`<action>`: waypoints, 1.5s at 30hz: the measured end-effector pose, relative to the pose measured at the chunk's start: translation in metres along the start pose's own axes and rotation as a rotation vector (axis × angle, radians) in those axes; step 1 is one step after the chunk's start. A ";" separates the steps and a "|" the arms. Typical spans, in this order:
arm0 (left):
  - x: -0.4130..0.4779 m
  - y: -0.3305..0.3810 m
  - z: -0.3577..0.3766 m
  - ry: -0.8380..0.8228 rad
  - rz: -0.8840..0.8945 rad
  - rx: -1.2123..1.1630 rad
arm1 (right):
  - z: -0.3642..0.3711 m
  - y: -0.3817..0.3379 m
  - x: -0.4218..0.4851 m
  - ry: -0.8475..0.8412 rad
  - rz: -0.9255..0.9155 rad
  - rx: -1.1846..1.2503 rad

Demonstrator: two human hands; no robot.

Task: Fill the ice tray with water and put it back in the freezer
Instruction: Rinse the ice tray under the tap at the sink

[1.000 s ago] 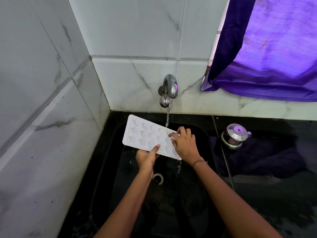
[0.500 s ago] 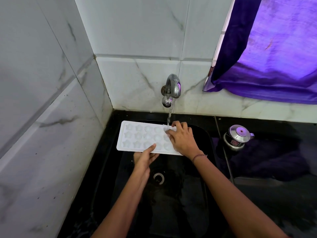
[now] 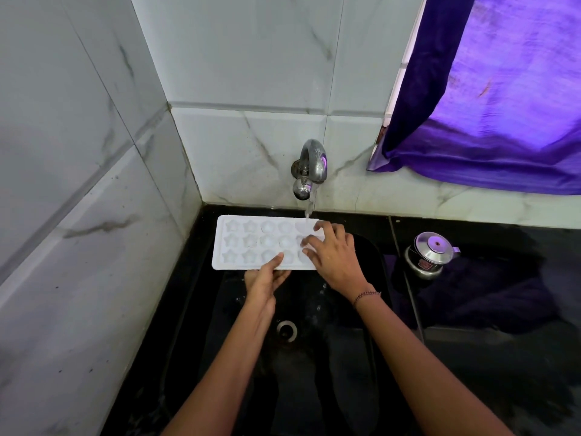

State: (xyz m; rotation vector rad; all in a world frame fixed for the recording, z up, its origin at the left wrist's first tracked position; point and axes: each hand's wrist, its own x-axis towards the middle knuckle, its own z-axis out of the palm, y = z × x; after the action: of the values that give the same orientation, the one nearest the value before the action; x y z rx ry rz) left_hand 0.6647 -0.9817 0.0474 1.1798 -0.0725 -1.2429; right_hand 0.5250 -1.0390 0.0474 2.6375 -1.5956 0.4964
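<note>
The white ice tray (image 3: 251, 243) sat level over the far end of the black sink (image 3: 379, 272), up at twelve o'clock from the drain (image 3: 286, 330). The left hand (image 3: 264, 284) pinched its near edge, thumb flat on top, the other fingers tucked beneath and out of sight. The right hand (image 3: 336, 256) lay on the tray's three o'clock end, fingers spread over the moulds. From the steel tap (image 3: 309, 166) at twelve o'clock a thin stream of water (image 3: 309, 209) dropped onto the tray's far right corner, just beside the fingertips. How full the cells were was hard to judge. At three o'clock a steel pot (image 3: 432, 253) stood on the dark counter (image 3: 503, 372), below a purple curtain (image 3: 503, 105).
</note>
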 end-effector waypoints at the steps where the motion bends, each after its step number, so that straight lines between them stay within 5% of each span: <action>1: 0.002 0.001 0.001 -0.001 0.003 -0.004 | 0.002 -0.001 -0.002 0.000 0.019 -0.011; 27: 0.010 0.009 0.008 0.000 0.000 0.004 | -0.007 0.001 0.009 -0.029 0.049 0.025; 45: 0.017 0.031 0.039 -0.059 0.074 -0.107 | -0.014 0.000 0.017 0.216 0.030 -0.067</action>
State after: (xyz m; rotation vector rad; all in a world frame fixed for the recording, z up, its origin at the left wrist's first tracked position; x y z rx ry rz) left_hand 0.6682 -1.0243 0.0783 1.0395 -0.0916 -1.2024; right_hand 0.5285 -1.0508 0.0651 2.4203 -1.5591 0.6888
